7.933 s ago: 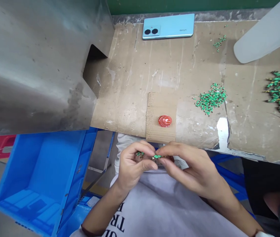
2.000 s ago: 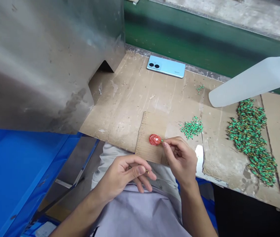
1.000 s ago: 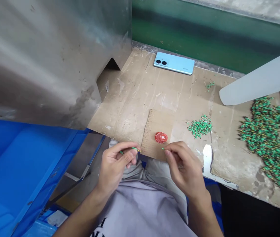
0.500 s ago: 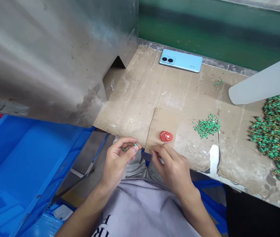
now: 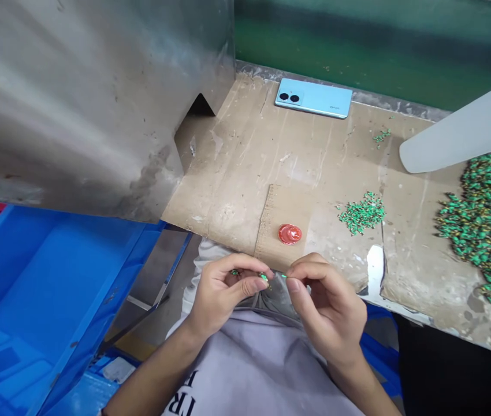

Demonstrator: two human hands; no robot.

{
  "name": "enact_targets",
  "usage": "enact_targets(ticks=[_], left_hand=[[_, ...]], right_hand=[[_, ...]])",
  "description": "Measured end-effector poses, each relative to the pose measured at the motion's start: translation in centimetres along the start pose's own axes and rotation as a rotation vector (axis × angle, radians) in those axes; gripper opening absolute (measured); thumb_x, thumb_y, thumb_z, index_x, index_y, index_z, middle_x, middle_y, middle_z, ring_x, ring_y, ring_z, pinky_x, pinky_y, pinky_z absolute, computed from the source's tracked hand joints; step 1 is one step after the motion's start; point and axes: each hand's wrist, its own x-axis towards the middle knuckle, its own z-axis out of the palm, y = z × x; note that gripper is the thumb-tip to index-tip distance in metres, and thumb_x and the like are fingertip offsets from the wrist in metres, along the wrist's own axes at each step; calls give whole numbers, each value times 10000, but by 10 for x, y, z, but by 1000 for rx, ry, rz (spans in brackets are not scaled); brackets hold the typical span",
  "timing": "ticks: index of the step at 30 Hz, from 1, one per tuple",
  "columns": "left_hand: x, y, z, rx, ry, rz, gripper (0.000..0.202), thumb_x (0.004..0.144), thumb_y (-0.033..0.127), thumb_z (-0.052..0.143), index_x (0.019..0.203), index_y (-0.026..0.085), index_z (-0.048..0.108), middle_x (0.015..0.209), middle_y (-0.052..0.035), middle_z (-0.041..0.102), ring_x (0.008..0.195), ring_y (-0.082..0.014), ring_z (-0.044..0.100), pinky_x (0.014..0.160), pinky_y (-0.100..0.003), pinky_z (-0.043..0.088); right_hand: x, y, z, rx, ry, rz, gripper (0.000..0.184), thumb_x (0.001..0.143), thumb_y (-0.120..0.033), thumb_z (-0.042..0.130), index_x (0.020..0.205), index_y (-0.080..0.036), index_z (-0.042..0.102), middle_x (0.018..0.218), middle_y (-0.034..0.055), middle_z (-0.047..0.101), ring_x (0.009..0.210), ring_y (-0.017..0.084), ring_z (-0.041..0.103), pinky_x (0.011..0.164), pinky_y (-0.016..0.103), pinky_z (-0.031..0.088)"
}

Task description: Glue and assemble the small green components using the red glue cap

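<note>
A green panel [image 5: 358, 55] ran behind the far edge of the desk [image 5: 223, 190], whose top was covered in worn, stained cardboard. A large metal housing [image 5: 93, 104] closed in its left edge, and a blue crate [image 5: 63, 277] sat lower down, off the near left corner. Along the far edge lay a pale blue phone [image 5: 313, 99], its cameras facing up. Farther right, a whitish bottle [image 5: 466, 130] slanted across the view, its top out of the frame. Near its base was a sprinkle of green bits [image 5: 381, 137]; a wide heap [image 5: 488, 231] of green and yellowish pieces spread toward the right, and a smaller green pile [image 5: 362, 214] lay between that heap and a loose cardboard strip [image 5: 289, 199]. The strip reached the near edge and carried a glossy red lump [image 5: 289, 234].

Both hands were just off the near edge, above the person's lap, close together but apart. The left hand [image 5: 223, 292] had its grip pinched, thumb and forefinger together, on a small green piece [image 5: 264, 277] with a yellowish end; more green [image 5: 234, 272] showed inside the curled fingers. The right hand [image 5: 327, 309] had a narrow grip too, its thumb and forefinger tips closed on a tiny green part [image 5: 284, 276] that pointed toward the left hand.
</note>
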Motion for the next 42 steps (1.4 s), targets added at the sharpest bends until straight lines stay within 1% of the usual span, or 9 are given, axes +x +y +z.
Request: enact_targets(ticks=[4,11,17,21,27,31,34,36,42], left_hand=[[0,0,2,9,-71,90,121,854,222,973,944,277,912,924,-14,858,871,-140,795,785,-190,640],[-5,0,4,-44,-47,41,158,967,194,869,1094,287,884,975,-6,882,836,-107,776,790,-176,611],[-1,-3,1,-41,-117,83,167,976,173,850,1056,307,911,1037,-20,884,996,-151,808,907,-221,631],[2,-8,-3,-13,-91,104,137,953,203,879,1039,303,917,1041,-40,865,1022,-175,791,919,-248,630],[2,-13,-6,0,-87,84,120,939,243,900,1036,313,901,1004,-18,839,975,-158,755,895,-242,594],[2,-13,-6,79,-57,65,166,903,353,934,1041,268,900,986,-52,836,855,-167,725,778,-260,585],[2,-14,-6,122,-52,62,190,915,408,917,1006,243,898,971,-76,832,892,-201,749,815,-301,612],[2,-14,-7,120,-55,70,161,928,395,906,977,242,892,966,-76,832,937,-214,767,860,-314,624],[1,-15,-7,123,-76,123,108,979,320,857,1065,265,893,1006,-65,843,934,-191,777,825,-274,621]], right_hand=[[0,-2,4,88,-16,-6,187,1044,-75,662,1070,-259,685,855,-15,645,690,141,574,622,279,467],[3,-3,6,154,66,36,172,1058,-86,632,1031,-251,675,862,-18,645,749,132,592,661,246,482],[3,3,9,248,36,77,123,1090,-147,642,1056,-257,684,877,-10,664,721,132,618,633,242,509],[3,10,13,276,14,73,94,1103,-175,647,1081,-257,685,925,9,698,738,139,650,642,245,547],[6,16,14,213,-8,55,75,1104,-226,652,1041,-240,689,917,33,717,756,162,670,658,270,571],[7,15,14,227,-42,103,107,1097,-272,677,1000,-232,698,857,27,722,708,159,660,634,272,564],[7,13,14,276,-53,148,147,1099,-317,687,984,-227,705,812,15,713,659,150,642,605,268,551],[7,12,14,309,-53,161,144,1097,-316,695,982,-231,711,804,5,712,641,138,632,588,254,536],[5,13,13,323,-41,199,160,1094,-343,706,979,-233,717,797,5,717,635,140,635,581,255,538]])
